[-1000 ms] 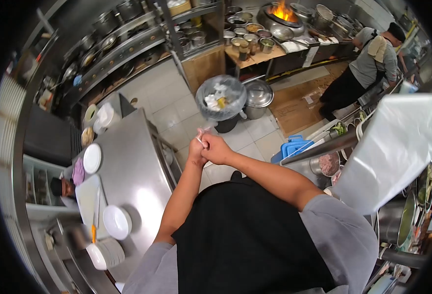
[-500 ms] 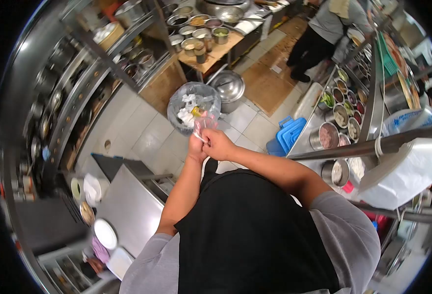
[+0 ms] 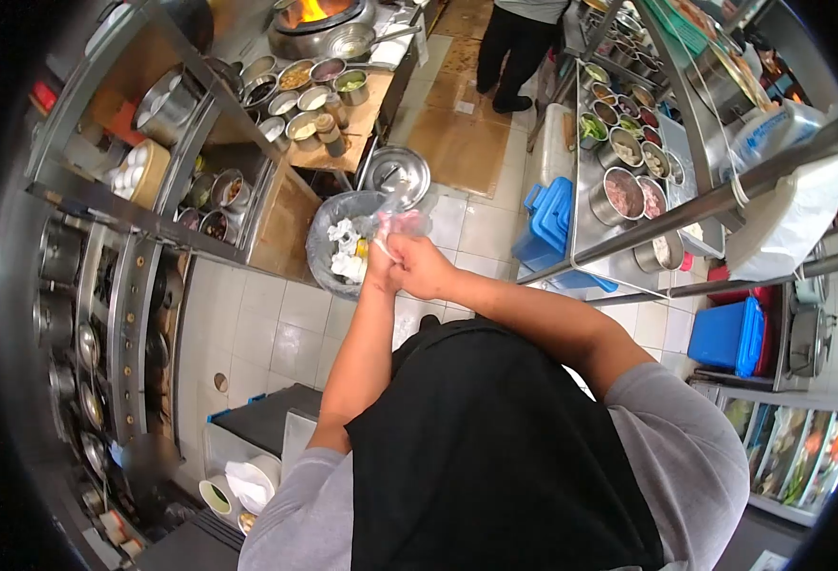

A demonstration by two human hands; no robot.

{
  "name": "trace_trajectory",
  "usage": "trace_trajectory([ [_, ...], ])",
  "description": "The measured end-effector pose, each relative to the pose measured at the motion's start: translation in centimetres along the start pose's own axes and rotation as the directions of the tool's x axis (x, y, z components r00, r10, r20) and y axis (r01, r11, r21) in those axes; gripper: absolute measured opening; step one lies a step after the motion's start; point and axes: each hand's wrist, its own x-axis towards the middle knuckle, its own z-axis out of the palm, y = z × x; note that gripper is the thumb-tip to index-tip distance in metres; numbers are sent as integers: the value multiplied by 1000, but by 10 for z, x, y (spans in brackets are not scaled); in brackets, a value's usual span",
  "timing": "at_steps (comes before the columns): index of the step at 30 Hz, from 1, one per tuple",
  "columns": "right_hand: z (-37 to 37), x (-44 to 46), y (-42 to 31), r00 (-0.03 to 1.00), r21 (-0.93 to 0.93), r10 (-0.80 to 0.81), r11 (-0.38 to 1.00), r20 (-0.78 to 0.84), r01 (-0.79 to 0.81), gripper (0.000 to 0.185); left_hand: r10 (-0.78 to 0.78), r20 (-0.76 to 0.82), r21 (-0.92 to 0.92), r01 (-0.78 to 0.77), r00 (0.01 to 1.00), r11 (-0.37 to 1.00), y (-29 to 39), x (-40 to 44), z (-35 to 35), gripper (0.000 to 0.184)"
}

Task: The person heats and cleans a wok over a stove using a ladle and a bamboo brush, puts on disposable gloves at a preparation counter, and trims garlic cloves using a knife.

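My left hand [image 3: 379, 268] and my right hand [image 3: 424, 266] are together in front of my apron, both closed at the gathered neck of a clear plastic bag [image 3: 411, 225]. Something pinkish shows through the plastic, but I cannot make out what it is. A thin white band or edge crosses between my hands. Just beyond the bag stands a bin [image 3: 320, 255] with a clear liner, holding crumpled white paper and something yellow. Behind it is a round metal lid [image 3: 397, 177]. My fingertips are partly hidden by each other.
On the left, a wooden board [image 3: 367, 119] carries metal pots of ingredients, near a lit wok burner [image 3: 314, 14]. To the right are a blue bin [image 3: 545, 228] and a steel counter with meat pots [image 3: 621, 193]. Another person [image 3: 514, 48] stands ahead. A metal rail [image 3: 685, 228] crosses at right.
My view has shifted, bringing the burner flame and a glass-fronted cabinet into sight. The plastic bag stays in my hands and sticks out further right. The other person is further left in view.
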Motion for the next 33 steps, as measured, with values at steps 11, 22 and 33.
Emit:
trace_trajectory([
  [11, -85, 2, -24, 641, 700, 750, 547, -165, -459, 23, 74, 468, -564, 233, 881, 792, 72, -56, 47, 79],
  [22, -85, 10, -43, 661, 326, 350, 931, -664, -166, 27, 50, 484, -534, 250, 873, 808, 81, -62, 49, 75],
  [33, -12, 3, -61, 982, 161, -22, 986, -188, 52, 16, 182, 338, -75, -167, 924, 983, 78, -23, 53, 70],
])
